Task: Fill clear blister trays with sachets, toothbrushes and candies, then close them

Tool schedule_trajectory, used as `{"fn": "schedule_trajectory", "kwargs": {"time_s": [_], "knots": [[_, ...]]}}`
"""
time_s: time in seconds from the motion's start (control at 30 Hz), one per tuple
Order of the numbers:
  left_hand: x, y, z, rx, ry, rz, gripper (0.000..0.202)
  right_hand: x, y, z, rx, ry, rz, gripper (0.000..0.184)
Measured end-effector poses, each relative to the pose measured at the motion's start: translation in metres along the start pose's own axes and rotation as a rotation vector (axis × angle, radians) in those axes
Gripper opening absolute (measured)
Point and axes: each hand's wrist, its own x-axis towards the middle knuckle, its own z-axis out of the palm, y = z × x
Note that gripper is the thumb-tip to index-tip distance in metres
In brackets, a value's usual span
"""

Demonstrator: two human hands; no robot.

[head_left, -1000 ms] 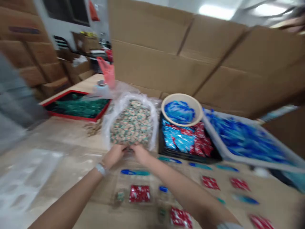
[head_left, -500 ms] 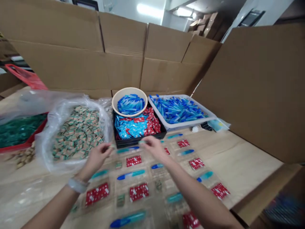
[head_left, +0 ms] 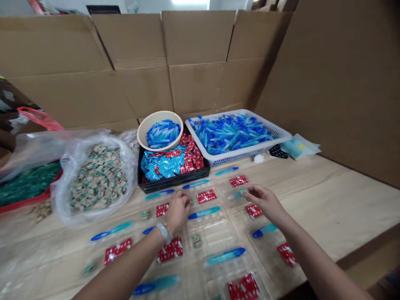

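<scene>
The right hand (head_left: 264,201) pinches a little green piece (head_left: 243,190) over the clear trays (head_left: 230,227). The left hand (head_left: 178,210) is by a red packet (head_left: 206,196); I can't tell its grip.

Pale tan wooden table (head_left: 337,204), streaked grain, right edge running diagonally. Tall light-brown cardboard panel (head_left: 140,87) behind it, creased by vertical and horizontal folds. Broad, darker brown cardboard panel (head_left: 343,87) at right, shadowed where the two meet. Above: whitish wall (head_left: 150,6), dark rectangular frame (head_left: 103,9), bright white strip light (head_left: 190,2).
</scene>
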Motion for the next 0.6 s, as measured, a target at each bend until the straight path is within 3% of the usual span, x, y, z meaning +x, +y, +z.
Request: {"fn": "schedule_trajectory", "kwargs": {"time_s": [0.2, 0.37, 0.6], "knots": [[-0.006, 0.007, -0.010, 0.231, -0.076, 0.083, 0.027, 0.037, 0.006, -0.007, -0.345, -0.091, -0.188, 0.020], [-0.019, -0.002, -0.015, 0.369, -0.227, 0.339, 0.040, 0.066, 0.008, 0.014, -0.610, -0.274, -0.304, 0.020], [-0.024, -0.012, -0.015, 0.395, -0.311, 0.364, 0.053, 0.077, 0.002, 0.038, -0.913, -0.482, -0.284, 0.025]]}}
